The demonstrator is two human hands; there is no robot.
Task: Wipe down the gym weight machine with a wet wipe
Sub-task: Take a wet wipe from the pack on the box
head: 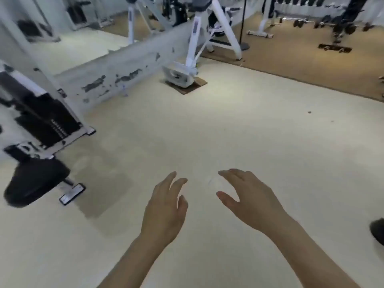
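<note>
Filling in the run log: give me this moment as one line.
left hand: open, empty | right hand: open, empty | wipe: not clearly visible | weight machine: far left, untouched

The weight machine (41, 113) stands at ten o'clock with its seat (35, 181) at eight, a second machine (193, 59) at twelve, a dumbbell rack (295, 3) beyond at one.

Cream floor (228, 132); white-framed machine (41, 113), black seat (35, 181).
</note>
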